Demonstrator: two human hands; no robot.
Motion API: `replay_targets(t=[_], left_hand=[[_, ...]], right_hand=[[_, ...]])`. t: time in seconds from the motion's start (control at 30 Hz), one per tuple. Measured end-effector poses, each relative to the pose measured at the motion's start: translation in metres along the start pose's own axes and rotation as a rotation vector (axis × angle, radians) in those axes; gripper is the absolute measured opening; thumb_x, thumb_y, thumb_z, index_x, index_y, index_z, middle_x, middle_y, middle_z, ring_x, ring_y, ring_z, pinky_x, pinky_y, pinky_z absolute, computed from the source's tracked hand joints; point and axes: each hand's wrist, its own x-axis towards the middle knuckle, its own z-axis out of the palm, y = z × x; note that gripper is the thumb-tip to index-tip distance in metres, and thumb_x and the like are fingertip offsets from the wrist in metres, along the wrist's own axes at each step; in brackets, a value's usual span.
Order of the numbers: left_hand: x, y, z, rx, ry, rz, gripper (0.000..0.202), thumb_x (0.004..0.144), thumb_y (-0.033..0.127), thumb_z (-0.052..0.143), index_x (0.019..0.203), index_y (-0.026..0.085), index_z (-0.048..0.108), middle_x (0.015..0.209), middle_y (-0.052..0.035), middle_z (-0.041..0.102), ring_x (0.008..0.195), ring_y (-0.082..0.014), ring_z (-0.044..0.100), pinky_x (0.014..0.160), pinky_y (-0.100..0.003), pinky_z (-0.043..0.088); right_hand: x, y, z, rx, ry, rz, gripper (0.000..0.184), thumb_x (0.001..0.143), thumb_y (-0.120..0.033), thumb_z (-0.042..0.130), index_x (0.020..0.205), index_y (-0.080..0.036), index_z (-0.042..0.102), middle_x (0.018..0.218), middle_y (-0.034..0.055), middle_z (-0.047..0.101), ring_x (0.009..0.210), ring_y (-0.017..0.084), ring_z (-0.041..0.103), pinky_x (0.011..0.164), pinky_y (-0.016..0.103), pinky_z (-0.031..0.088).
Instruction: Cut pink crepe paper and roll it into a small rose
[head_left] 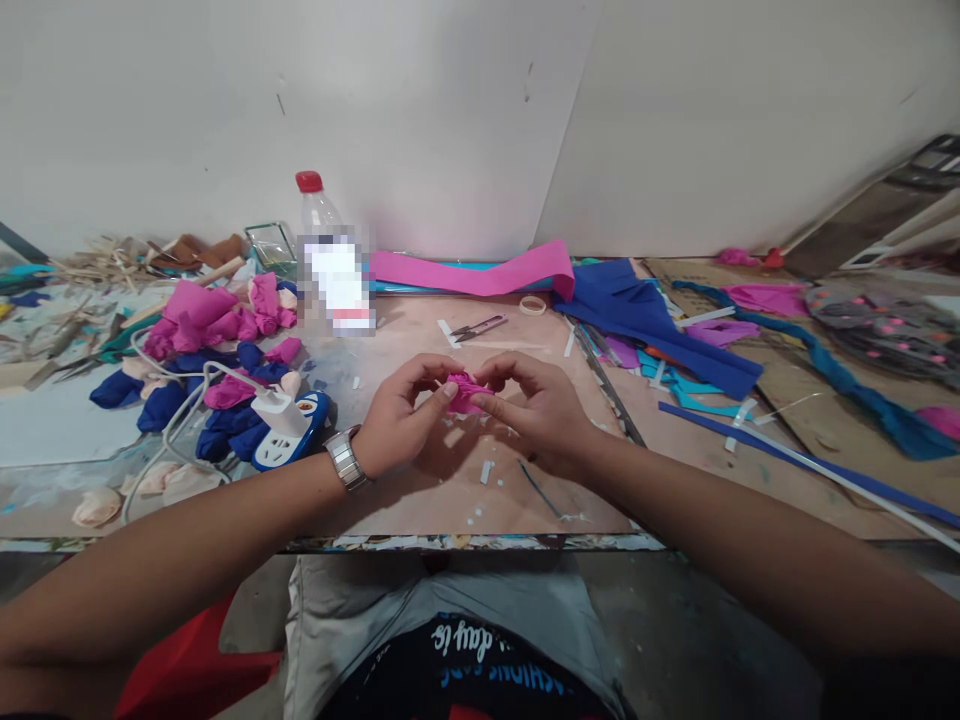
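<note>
Between my two hands is a small gathered piece of pink fabric (pixel 465 394), held above the middle of the table. My left hand (pixel 405 410), with a metal watch on the wrist, pinches its left side between thumb and fingers. On the other side, my right hand (pixel 536 405) grips it the same way. Part of the fabric is hidden by the fingertips. Just beyond the hands lie small thread snips (pixel 480 328) with a purple handle. A wide pink strip (pixel 480 275) stretches across the back of the table.
At left are bunched pink and blue fabric pieces (pixel 195 315), a blue power socket (pixel 289 440) with a white cable, and a red-capped bottle (pixel 319 205) behind a lit phone (pixel 341 280). Blue fabric (pixel 660 330), a roll of tape (pixel 532 305) and scraps lie right. The table's edge (pixel 465 542) is near me.
</note>
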Motion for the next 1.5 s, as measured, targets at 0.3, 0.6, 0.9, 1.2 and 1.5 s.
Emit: replay_targets(t=[0.3,0.6,0.9,1.2,1.5], left_hand=[[-0.0002,-0.0011,-0.0001,-0.063,0.000,-0.066,0.017,0.098,0.031,0.060,0.111,0.020,0.064,0.109,-0.0062,0.068,0.097,-0.0171,0.065,0.090,-0.033,0.052],[0.0015,0.0001,0.0008,-0.127,-0.009,-0.123,0.016,0.096,0.030,0.062,0.108,0.020,0.065,0.106,-0.0062,0.069,0.096,-0.0180,0.065,0.091,-0.035,0.052],[0.0007,0.0016,0.0003,-0.108,-0.030,-0.095,0.015,0.096,0.025,0.061,0.109,0.018,0.065,0.107,-0.0063,0.069,0.097,-0.0163,0.066,0.091,-0.033,0.052],[-0.0006,-0.0005,0.0007,-0.231,-0.047,-0.096,0.024,0.097,0.031,0.064,0.117,0.019,0.061,0.107,-0.0068,0.069,0.098,-0.0161,0.066,0.090,-0.031,0.052],[-0.0009,-0.0003,0.0036,-0.409,-0.069,-0.185,0.046,0.094,0.040,0.069,0.129,0.021,0.047,0.099,-0.0052,0.073,0.089,-0.0154,0.068,0.084,-0.030,0.052]], right_hand=[[-0.0006,-0.0012,0.0009,-0.011,-0.036,-0.019,0.019,0.086,-0.038,0.077,0.088,-0.020,0.073,0.082,0.0021,0.072,0.076,0.017,0.062,0.072,0.031,0.050],[0.0026,0.0027,-0.0013,-0.054,-0.046,-0.197,0.011,0.089,-0.033,0.075,0.089,-0.022,0.073,0.084,0.0027,0.073,0.076,0.017,0.065,0.071,0.031,0.050],[0.0017,0.0008,-0.0012,-0.036,-0.037,-0.061,0.017,0.089,-0.035,0.073,0.085,-0.019,0.072,0.082,0.0026,0.072,0.076,0.017,0.063,0.072,0.030,0.048],[0.0013,0.0001,-0.0002,-0.004,-0.034,0.010,0.018,0.087,-0.035,0.076,0.082,-0.018,0.072,0.079,0.0020,0.070,0.074,0.016,0.059,0.071,0.030,0.045],[-0.0013,0.0045,0.0046,0.083,-0.008,0.050,0.031,0.087,-0.040,0.077,0.108,-0.020,0.065,0.085,-0.0002,0.059,0.075,0.014,0.054,0.070,0.029,0.047]])
